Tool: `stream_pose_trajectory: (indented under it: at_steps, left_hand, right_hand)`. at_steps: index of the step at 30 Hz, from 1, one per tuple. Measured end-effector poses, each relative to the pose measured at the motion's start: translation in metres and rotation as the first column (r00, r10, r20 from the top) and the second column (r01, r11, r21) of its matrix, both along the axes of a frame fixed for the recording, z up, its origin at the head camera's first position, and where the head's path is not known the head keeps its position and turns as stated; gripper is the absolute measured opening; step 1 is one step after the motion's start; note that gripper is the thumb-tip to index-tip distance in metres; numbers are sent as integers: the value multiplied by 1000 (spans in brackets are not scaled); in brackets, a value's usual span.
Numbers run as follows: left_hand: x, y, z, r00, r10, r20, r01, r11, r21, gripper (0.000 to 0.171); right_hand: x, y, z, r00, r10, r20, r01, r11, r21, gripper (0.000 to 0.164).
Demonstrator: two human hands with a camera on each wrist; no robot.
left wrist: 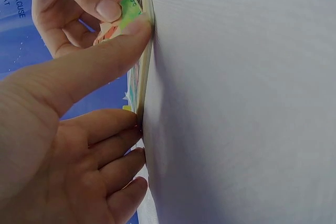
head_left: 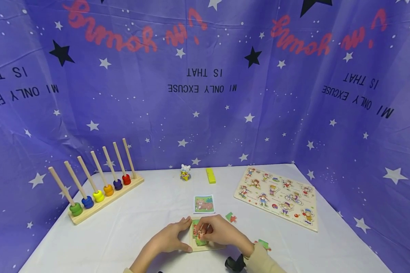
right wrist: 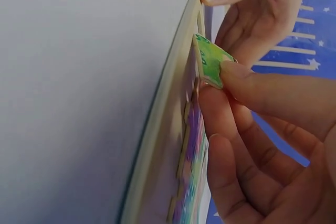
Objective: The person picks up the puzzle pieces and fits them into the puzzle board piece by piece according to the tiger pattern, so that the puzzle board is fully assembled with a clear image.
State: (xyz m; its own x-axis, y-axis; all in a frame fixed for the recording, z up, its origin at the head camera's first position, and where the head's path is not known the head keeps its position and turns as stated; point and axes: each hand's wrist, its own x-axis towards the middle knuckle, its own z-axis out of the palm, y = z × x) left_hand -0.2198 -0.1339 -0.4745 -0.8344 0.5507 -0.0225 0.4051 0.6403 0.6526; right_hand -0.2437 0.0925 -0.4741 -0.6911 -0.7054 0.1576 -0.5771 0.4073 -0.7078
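Observation:
My right hand (head_left: 222,229) pinches a puzzle piece (right wrist: 211,62), mostly green with some orange, between thumb and fingers. The piece is tilted, close over a shallow wooden puzzle tray (head_left: 205,250). At the tray's left side, my left hand (head_left: 169,238) rests with thumb and fingers spread, the thumb at the near corner and the fingertips along the edge. Fitted pieces (right wrist: 193,135) with purple and teal parts show in the tray in the right wrist view. In the head view my right hand hides much of the tray.
A picture card (head_left: 204,205) lies just beyond the tray. Loose puzzle pieces (head_left: 231,217) lie to its right. A peg stand with coloured rings (head_left: 104,197) is at left, a large picture board (head_left: 276,197) at right. A small figurine (head_left: 185,172) and yellow block (head_left: 210,176) sit at the back.

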Motion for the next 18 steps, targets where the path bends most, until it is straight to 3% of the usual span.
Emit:
stream_pose_trajectory:
  at_steps: [18]
  left_hand:
    - [2,0,1,1000,-3,-18,3,1000,-9,90]
  right_hand:
    - [7,-9,-2,1000,-30,-3,30,999,-19,24]
